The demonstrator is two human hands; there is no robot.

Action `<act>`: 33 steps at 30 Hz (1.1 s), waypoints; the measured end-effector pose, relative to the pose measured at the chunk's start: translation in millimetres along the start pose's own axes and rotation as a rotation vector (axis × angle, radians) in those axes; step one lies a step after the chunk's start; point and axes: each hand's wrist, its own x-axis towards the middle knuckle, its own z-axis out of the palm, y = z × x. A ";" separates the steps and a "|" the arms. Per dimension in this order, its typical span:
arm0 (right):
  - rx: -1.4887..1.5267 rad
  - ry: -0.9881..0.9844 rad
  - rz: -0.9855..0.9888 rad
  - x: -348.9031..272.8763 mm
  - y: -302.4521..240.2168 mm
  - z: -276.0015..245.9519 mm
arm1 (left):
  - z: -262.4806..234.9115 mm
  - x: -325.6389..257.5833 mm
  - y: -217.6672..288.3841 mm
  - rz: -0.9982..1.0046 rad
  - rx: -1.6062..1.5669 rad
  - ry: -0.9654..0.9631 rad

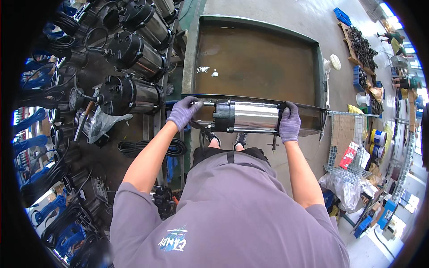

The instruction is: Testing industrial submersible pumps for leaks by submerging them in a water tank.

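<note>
Both of my hands wear thin purple-grey gloves. Between them lies a steel pump (257,115), a shiny cylinder with black end pieces and thin metal rods along its sides. It is held level, sideways across my body, at the near edge of a water tank (192,58). My left hand (182,113) is closed at the pump's left end, by the rods that stick out past the black cap. The fingers of my right hand (290,123) wrap round the pump's right end. Part of that end is hidden under the glove.
Several similar pumps (134,53) stand in a row on a rack at the left, with coiled black cable (152,148) below. Brown water fills the tank. A wire basket (346,143) is at the right. Farther off are a pallet of dark parts (362,47) and other people.
</note>
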 end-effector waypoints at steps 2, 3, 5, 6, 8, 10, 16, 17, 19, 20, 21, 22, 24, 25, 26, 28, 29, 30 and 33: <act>0.014 0.011 -0.020 0.9 3.8 1.2 | -2.6 -6.5 -1.5 0.757 0.545 0.120; 0.029 0.023 -0.042 0.9 5.8 1.4 | -6.2 -7.0 -0.3 0.551 0.497 0.012; 0.027 0.017 -0.035 1.5 6.1 1.4 | -9.0 -2.9 2.4 0.523 0.447 -0.030; 0.026 0.015 -0.028 1.7 6.1 1.4 | -10.7 -0.2 4.3 0.498 0.399 -0.073; 0.024 0.009 -0.032 1.6 5.0 2.6 | -12.9 10.2 -1.8 0.552 0.378 -0.028; 0.020 0.005 -0.035 1.0 4.1 3.1 | -10.5 25.9 -1.3 0.213 0.302 -0.035; 0.028 0.005 0.004 0.7 2.9 0.9 | 18.1 24.5 -4.6 -0.255 -0.158 0.082; 0.027 0.007 -0.006 0.1 2.2 1.5 | 17.3 22.8 -19.0 0.085 0.031 0.233; 0.021 0.016 -0.007 -1.0 3.4 0.4 | 13.3 10.7 -24.9 0.533 0.253 0.273; 0.015 0.014 -0.006 -0.6 1.9 -0.1 | 10.5 7.5 -21.2 0.533 0.254 0.270; 0.009 0.011 -0.005 -0.6 1.5 -0.4 | 8.9 4.8 -17.5 0.651 0.337 0.237; 0.010 0.007 -0.008 -0.2 1.6 0.2 | 5.8 2.4 -18.6 0.767 0.419 0.210; 0.035 0.019 -0.032 0.2 3.1 1.0 | 0.2 12.0 -21.7 0.785 0.455 0.219; 0.036 0.016 -0.035 0.7 2.7 1.8 | 0.2 14.9 -20.3 0.532 0.348 0.155; 0.038 0.015 -0.036 0.6 2.3 2.3 | 1.1 17.1 -19.5 0.280 0.238 0.090; 0.038 0.015 -0.034 0.5 3.4 2.7 | 7.3 16.7 -13.5 0.114 0.015 0.065; 0.034 0.019 -0.032 0.5 4.9 2.3 | 7.9 12.8 -7.6 0.028 -0.157 0.025; 0.032 0.023 -0.030 0.2 6.5 1.9 | 8.8 9.1 -4.0 -0.060 -0.329 -0.014; 0.023 0.019 -0.024 0.0 3.9 1.3 | 6.1 -1.9 -16.5 0.033 -0.424 -0.066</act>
